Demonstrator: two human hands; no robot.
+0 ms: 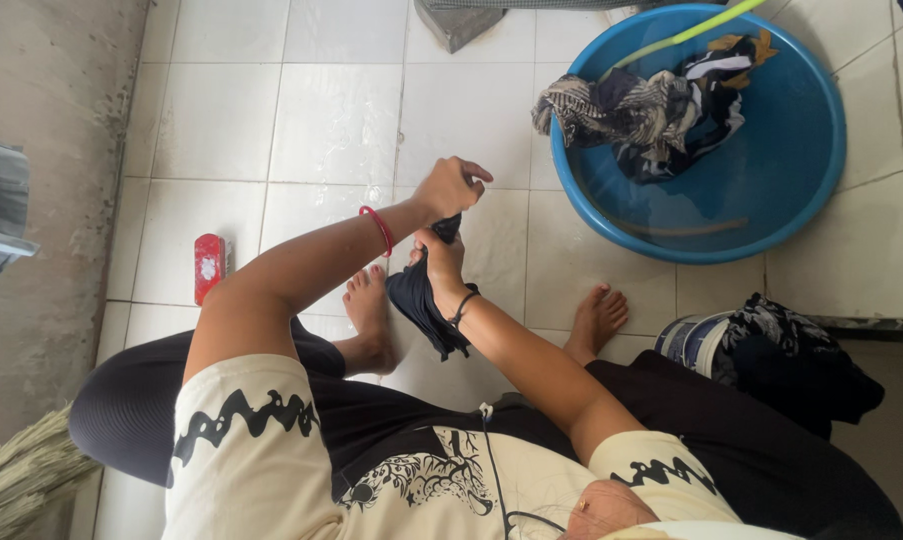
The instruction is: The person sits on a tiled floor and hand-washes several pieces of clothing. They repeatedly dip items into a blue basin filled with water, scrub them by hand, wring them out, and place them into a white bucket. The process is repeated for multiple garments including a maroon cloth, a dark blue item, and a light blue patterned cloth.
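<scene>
left hand: closed tight on the top end of the dark garment, at about 12 o'clock of the right hand, red bangle on that wrist
right hand: clamped round the same cloth just below, dark band on the wrist; the two fists are stacked and touching
dark garment: twisted into a rope between the fists, loose tail hanging toward 6 o'clock, over the tiled floor between the bare feet
step in hand: looks like wringing the cloth, judged from the stacked opposed grips
doing it well: turn the fists in opposite directions, keep them close so the twist stays tight; shift the grip down the tail bit by bit, since the hanging part looks not yet squeezed
hold point: keep the cloth clear of the lap so the water falls on the tiles, not on the dark trousers
blue basin: at 2 o'clock of the hands, well apart, shallow water in it
patterned clothes: heaped over the basin's far rim, partly in the water
green hose: runs into the basin from 12 o'clock
dark pile: at 4 o'clock, on a striped bundle beside the right foot
red soap packet: on the floor at 9 o'clock, well apart
risk: wet tiles, slippery; cloth tail could drag on the floor
</scene>
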